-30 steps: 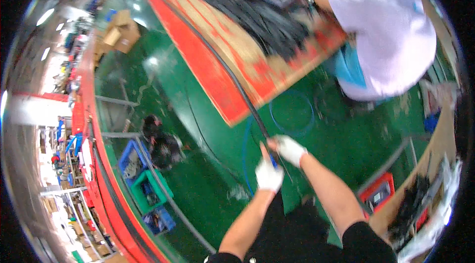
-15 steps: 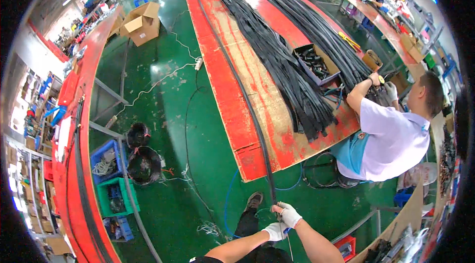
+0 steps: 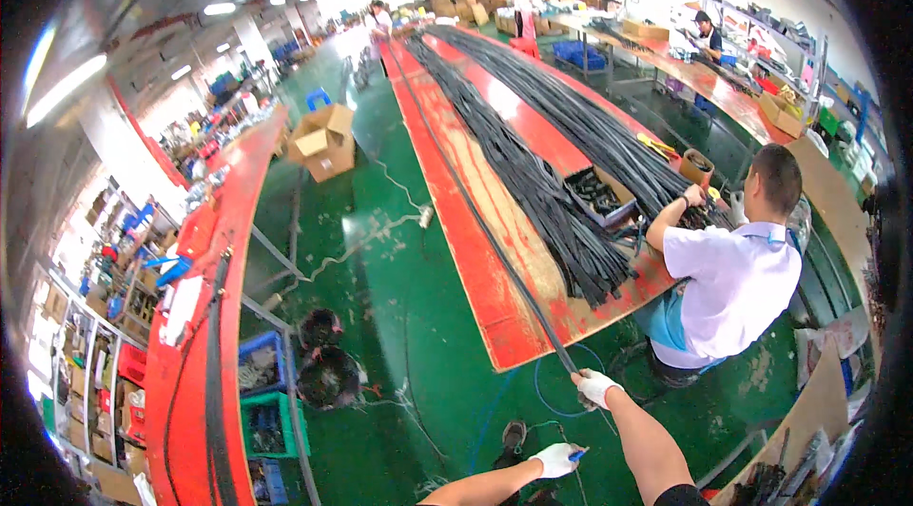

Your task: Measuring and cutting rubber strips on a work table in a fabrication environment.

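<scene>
Here, at a long red-and-tan wooden tabletop (image 3: 514,342) bearing a loose bundle of flat black strips (image 3: 533,194).
Left of the strips, holding by its near end a long, thin black tube (image 3: 543,321), laid lengthwise and out past the tabletop's near edge, in a white-gloved right hand (image 3: 596,389) closed around it. Lower down, apart from the tube, with a curled, white-gloved left hand (image 3: 555,460), clasping a small, partly hidden blue object (image 3: 577,455).
</scene>
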Motion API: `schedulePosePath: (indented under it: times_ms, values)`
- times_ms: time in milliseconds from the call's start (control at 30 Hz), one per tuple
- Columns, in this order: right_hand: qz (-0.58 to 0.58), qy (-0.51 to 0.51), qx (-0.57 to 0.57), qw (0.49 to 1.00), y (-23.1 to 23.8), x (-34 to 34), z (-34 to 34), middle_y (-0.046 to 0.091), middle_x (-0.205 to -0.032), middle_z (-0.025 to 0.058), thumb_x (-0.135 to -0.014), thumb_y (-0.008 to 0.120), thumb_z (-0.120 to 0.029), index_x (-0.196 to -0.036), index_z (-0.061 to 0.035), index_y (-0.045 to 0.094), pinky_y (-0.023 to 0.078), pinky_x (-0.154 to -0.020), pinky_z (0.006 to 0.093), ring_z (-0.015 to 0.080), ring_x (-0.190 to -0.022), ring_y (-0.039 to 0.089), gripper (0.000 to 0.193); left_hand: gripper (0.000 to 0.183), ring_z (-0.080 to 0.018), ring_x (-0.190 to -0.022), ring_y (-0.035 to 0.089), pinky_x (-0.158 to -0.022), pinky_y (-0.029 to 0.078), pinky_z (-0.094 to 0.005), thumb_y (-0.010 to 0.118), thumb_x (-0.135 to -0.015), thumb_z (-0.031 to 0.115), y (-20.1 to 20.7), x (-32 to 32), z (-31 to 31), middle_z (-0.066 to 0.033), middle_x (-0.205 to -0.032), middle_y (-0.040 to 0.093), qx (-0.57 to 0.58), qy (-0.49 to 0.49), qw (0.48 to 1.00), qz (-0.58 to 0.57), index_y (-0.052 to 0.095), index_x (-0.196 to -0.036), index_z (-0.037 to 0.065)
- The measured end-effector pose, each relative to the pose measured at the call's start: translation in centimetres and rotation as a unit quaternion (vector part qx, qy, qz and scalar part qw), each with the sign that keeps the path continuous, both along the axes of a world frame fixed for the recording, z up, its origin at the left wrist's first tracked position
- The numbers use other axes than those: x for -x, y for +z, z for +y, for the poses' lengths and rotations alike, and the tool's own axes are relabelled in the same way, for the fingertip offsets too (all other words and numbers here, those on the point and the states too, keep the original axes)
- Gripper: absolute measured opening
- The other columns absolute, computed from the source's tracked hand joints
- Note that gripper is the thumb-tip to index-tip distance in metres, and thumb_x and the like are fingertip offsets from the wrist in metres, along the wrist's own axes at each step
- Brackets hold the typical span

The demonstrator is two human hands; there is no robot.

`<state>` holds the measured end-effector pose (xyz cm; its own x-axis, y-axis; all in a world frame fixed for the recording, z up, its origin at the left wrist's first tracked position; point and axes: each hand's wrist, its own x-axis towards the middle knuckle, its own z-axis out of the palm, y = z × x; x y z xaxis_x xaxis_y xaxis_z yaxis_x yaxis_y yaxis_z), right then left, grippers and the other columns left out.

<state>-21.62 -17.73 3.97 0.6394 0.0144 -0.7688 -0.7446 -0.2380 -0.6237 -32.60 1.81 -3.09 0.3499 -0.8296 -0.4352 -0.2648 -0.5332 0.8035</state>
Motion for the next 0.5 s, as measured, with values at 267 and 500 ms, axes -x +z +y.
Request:
schedulePosePath:
  times_ms: [267, 500]
  values:
    - [-0.018, -0.016, 0.102, 0.994, -3.0, -1.7, 1.2, 0.066, -0.088, 0.0066, -0.104, 0.061, -0.034, -0.126, -0.0052, 0.063, 0.053, -0.057, 0.0389, 0.0199, -0.071, 0.063, 0.037, 0.021, -0.0442, -0.079, 0.068, -0.07, 0.051, -0.0497, 0.062, -0.089, 0.015, 9.2, -4.9, 0.2, -0.0241, -0.087, 0.071, 0.105, 0.019, 0.991, -0.075, 0.068, -0.105, 0.004]
    - [-0.086, -0.017, 0.187, 0.978, -2.6, -1.7, 0.3, 0.069, -0.085, 0.0077, -0.102, 0.063, -0.031, -0.117, -0.0034, 0.071, 0.052, -0.063, 0.0378, 0.0201, -0.071, 0.065, 0.032, 0.024, -0.0461, -0.088, 0.069, -0.076, 0.054, -0.0506, 0.061, -0.085, 0.018, 10.1, -14.6, 4.2, -0.0253, -0.093, 0.073, 0.097, 0.015, 0.987, -0.13, 0.07, -0.104, 0.006]
